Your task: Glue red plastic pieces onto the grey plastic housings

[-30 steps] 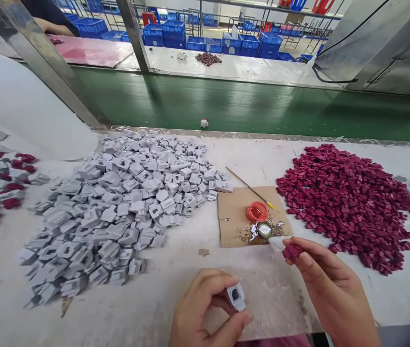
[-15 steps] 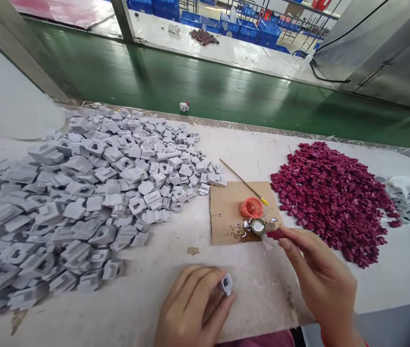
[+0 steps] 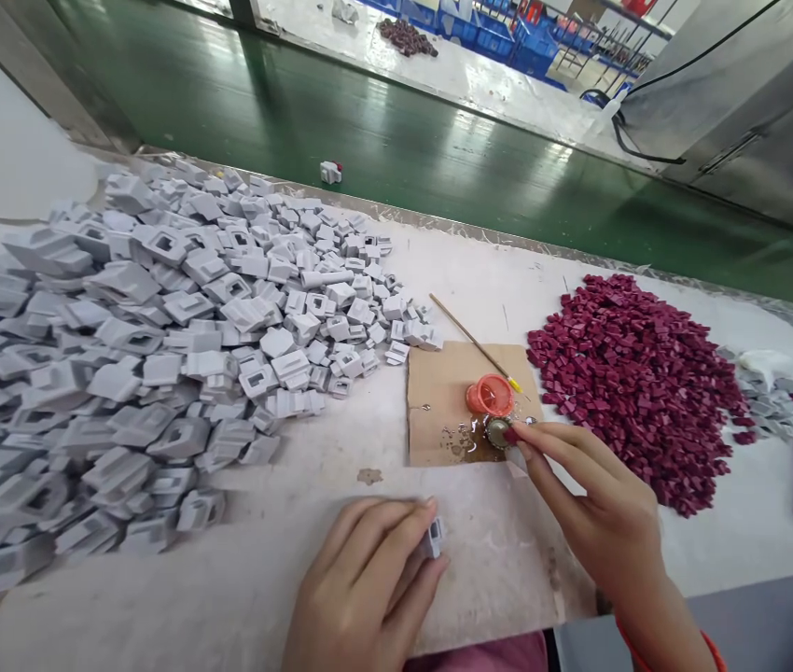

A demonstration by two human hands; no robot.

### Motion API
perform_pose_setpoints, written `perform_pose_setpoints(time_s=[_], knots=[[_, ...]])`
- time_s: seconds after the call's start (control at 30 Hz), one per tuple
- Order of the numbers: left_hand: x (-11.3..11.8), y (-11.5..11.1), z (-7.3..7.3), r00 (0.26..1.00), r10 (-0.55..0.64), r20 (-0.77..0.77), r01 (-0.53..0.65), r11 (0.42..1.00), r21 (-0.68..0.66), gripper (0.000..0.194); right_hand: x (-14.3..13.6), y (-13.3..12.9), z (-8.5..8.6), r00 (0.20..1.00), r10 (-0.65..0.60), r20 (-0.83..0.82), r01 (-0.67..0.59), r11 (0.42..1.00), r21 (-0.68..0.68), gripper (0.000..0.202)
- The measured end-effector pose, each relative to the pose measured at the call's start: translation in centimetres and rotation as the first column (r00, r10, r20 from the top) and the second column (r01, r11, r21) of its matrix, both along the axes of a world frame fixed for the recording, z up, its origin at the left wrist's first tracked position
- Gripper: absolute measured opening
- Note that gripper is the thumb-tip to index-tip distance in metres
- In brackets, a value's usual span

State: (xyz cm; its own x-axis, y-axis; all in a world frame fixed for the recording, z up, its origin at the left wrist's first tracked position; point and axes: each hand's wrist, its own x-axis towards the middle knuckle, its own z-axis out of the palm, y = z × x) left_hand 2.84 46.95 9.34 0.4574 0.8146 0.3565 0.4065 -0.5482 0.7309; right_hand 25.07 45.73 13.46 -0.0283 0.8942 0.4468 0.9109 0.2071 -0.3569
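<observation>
My left hand (image 3: 361,579) is at the near side of the white tabletop (image 3: 480,532), thumb and fingertips clamped on a grey piece (image 3: 434,537), whose dark opening shows at the right of the pinch. My right hand (image 3: 596,495) reaches in from the other side, thumb and forefinger pressed together on a small maroon piece (image 3: 510,436), mostly hidden by the grip. Right at those fingertips is a bottle cap (image 3: 497,432); I can't tell from here whether the maroon piece touches it. The cap sits on a square of cardboard (image 3: 426,373) spotted with shiny wet drops, and just beyond it, farther from my right fingers, stands a red pot (image 3: 490,396). Past the pot, a thin stick (image 3: 470,334) lies with its yellow end nearest those fingers. Off to the left of my left fingers, and beyond them, spreads a wide heap of grey parts (image 3: 159,359); beyond my right fingers and to their right is a maroon heap (image 3: 634,383), with a smaller grey cluster (image 3: 771,401) at its far right side. Well ahead of both hands, a green belt (image 3: 396,154) carries one grey-and-red part (image 3: 330,172).
</observation>
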Motion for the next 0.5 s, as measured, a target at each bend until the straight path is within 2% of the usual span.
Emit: perform_pose_setpoints(time_s=[0.17, 0.3, 0.4, 0.5], knots=[[0.0, 0.0, 0.0, 1.000, 0.012, -0.001, -0.012, 1.000, 0.004, 0.028, 0.0, 0.5, -0.1, 0.999, 0.037, 0.028, -0.036, 0.998, -0.045, 0.027], [0.0, 0.1, 0.2, 0.999, 0.040, 0.019, -0.040, 0.999, -0.037, 0.028, -0.3, 0.5, 0.0, 1.000, 0.001, 0.014, -0.001, 1.000, -0.022, 0.023], [-0.5, 0.1, 0.5, 0.997, 0.063, 0.042, -0.059, 0.994, -0.096, 0.027, -0.4, 0.2, 0.0, 0.997, -0.059, -0.040, 0.059, 0.998, -0.005, 0.022], [-2.0, 0.5, 1.1, 0.998, 0.053, 0.044, -0.046, 0.990, -0.134, 0.026, -0.5, -0.1, -0.3, 0.981, -0.108, -0.162, 0.109, 0.994, -0.002, 0.020]])
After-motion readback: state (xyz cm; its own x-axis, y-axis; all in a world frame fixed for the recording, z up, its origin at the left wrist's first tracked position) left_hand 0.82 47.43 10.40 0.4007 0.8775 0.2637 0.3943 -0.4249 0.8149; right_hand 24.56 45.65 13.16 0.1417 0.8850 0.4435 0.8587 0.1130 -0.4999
